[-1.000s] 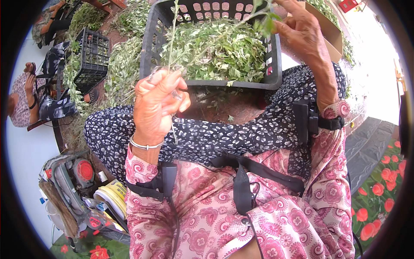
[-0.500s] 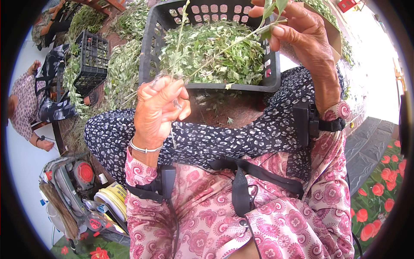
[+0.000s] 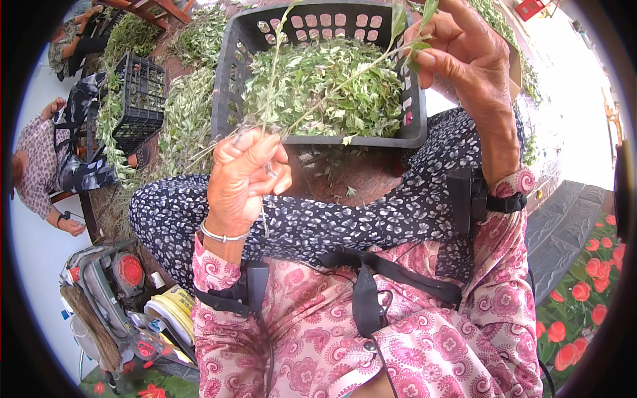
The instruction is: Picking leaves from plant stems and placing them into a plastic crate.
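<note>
The left hand is raised over the lap, and its fingers are pressed together around the lower ends of several thin green herb stems. These stems go up from the fist and lean over the near rim of the dark grey plastic crate with a lattice wall. The crate is full of small green leaves and stands on the reddish ground, just beyond the knees. A thin silver bangle is on the left wrist.

The right hand is higher, above the right corner of the crate. Its thumb and fingertips pinch one long leafy sprig, which runs down in a slant to the left hand, so both hands hold the same bunch.

To the left of the crate, loose green cuttings lie in a heap on the ground. Farther left there is a second black crate, tilted, with greens hanging from it. Another person in a patterned shirt sits at the left edge of the view.
</note>
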A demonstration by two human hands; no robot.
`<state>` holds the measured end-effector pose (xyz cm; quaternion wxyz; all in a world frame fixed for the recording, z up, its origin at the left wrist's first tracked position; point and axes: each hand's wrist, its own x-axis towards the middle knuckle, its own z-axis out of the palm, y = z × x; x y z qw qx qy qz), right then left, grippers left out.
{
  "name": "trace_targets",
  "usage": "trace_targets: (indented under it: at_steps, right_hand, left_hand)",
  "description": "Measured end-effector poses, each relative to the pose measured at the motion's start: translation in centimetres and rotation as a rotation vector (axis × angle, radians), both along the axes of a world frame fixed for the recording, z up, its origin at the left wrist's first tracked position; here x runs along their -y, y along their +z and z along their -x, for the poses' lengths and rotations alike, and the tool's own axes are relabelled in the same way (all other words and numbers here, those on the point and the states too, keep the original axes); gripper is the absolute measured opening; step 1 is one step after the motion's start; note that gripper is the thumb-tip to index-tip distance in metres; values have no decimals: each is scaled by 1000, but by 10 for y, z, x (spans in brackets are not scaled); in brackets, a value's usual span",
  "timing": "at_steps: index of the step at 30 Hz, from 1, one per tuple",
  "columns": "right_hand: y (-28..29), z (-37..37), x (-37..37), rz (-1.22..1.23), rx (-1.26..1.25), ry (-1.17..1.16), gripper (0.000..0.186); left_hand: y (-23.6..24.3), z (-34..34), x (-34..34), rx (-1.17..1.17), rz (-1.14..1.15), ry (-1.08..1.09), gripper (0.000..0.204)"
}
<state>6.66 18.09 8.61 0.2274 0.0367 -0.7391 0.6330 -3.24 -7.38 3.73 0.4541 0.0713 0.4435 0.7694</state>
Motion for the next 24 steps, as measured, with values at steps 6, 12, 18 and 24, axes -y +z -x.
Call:
trace_targets:
  at_steps: [6, 12, 18, 24]
  right_hand:
    - [-7, -3, 0, -90, -51, -29, 53]
    - [-2, -3, 2, 10, -93, -54, 56]
    - [0, -6, 7, -80, -78, -136, 44]
    - [-1, -9, 7, -285, 63, -143, 44]
  left_hand:
    - [1, -2, -3, 8, 5, -8, 17]
    - [-4, 1, 0, 38, -35, -4, 17]
    - [-3, 0, -1, 53, -31, 4, 17]
    - [-2, 1, -2, 65, -32, -70, 17]
